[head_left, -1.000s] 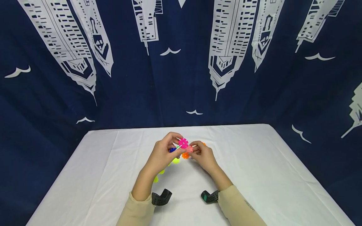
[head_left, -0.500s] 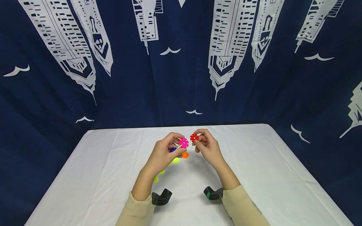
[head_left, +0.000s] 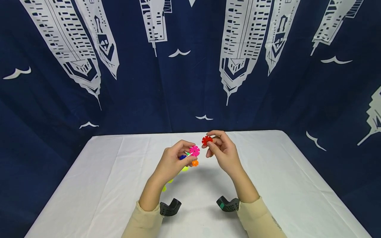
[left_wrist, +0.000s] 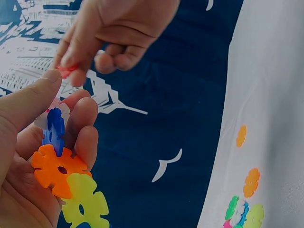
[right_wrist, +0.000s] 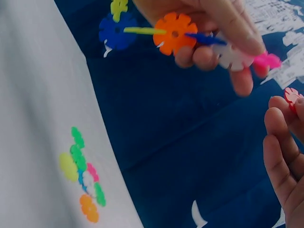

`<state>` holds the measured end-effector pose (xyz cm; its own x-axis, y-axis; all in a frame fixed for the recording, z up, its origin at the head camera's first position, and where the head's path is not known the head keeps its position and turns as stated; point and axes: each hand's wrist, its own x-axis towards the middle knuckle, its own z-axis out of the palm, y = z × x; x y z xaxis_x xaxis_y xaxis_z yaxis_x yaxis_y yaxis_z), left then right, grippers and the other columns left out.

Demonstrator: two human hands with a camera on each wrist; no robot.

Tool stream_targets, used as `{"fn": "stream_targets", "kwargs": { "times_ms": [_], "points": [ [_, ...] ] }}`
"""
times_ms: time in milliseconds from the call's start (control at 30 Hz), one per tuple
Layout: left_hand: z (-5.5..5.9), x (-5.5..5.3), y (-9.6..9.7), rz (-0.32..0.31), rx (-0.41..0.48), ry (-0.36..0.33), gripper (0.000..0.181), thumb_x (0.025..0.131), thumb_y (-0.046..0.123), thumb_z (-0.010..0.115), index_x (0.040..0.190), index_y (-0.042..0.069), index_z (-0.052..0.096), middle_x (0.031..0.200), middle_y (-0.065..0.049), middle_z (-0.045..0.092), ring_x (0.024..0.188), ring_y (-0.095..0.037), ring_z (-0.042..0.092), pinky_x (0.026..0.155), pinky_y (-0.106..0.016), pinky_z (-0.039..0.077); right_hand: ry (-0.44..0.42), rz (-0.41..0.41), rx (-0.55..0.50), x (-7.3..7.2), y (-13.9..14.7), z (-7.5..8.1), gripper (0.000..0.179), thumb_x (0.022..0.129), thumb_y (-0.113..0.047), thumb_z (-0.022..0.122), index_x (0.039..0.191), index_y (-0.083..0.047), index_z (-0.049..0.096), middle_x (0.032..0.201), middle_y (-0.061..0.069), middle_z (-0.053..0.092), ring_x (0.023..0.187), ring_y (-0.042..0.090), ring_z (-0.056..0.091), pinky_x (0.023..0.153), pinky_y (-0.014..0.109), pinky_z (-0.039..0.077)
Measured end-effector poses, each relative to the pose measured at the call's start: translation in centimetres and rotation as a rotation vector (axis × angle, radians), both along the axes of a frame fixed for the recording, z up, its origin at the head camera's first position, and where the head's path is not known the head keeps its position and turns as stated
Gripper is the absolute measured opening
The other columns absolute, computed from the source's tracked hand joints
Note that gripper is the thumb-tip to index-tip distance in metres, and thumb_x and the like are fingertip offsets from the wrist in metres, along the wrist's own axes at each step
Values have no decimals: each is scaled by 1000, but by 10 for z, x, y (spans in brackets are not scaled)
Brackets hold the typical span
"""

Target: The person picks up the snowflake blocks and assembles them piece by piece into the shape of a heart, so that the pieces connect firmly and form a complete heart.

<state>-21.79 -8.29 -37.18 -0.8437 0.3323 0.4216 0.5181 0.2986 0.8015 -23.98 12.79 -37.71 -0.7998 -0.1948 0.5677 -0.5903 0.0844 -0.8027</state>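
In the head view my left hand (head_left: pixel 174 158) pinches a pink notched snowflake disc (head_left: pixel 194 151) at the end of a linked chain of discs. Behind its thumb in the left wrist view, the chain continues with a white disc, a blue disc (left_wrist: pixel 54 130), an orange disc (left_wrist: pixel 45 164) and a yellow disc (left_wrist: pixel 88 197). A larger blue disc (right_wrist: pixel 114 35) near its far end shows in the right wrist view. To the right and slightly higher, my right hand (head_left: pixel 226 153) pinches a red snowflake disc (head_left: pixel 205 140) between thumb and fingers, apart from the pink one.
On the white table (head_left: pixel 119 185) below lie loose discs, among them an orange one (head_left: pixel 195 163). A cluster of several colours, with a green disc (right_wrist: pixel 77 137), shows in the right wrist view. A dark blue printed curtain (head_left: pixel 166 92) hangs behind the table.
My right hand has drawn away from the pink disc, up and to the right, and the red disc has come into plain view. My left hand has barely moved.
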Motion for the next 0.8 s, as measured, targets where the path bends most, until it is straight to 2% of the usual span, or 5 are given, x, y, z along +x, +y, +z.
{"fn": "stream_targets", "kwargs": {
  "times_ms": [333,533,667,800],
  "points": [
    [1,1,2,-39,28,-14,37,86,12,77,121,9,62,97,-10,76,65,-8,71,65,-25,61,108,37,49,10,-7,5,16,96,7,56,111,2,58,92,20,68,61,18,64,63,24,58],
    [2,3,2,-58,33,11,35,86,9,77,118,7,64,96,-10,77,63,-8,70,66,-25,60,193,7,75,11,-11,3,16,93,11,59,106,2,59,87,18,69,60,16,63,61,23,58],
    [2,4,2,-96,65,18,34,86,5,76,118,3,64,95,-14,76,62,-11,70,66,-27,61,276,-2,53,12,-14,2,18,89,17,60,103,6,60,81,19,68,58,15,63,59,20,57],
    [5,6,2,-123,108,20,33,86,2,75,118,0,64,94,-18,75,61,-16,70,65,-29,62,306,51,2,12,-17,3,19,88,21,57,102,9,59,78,20,65,60,16,62,60,20,56]
  ]
}}
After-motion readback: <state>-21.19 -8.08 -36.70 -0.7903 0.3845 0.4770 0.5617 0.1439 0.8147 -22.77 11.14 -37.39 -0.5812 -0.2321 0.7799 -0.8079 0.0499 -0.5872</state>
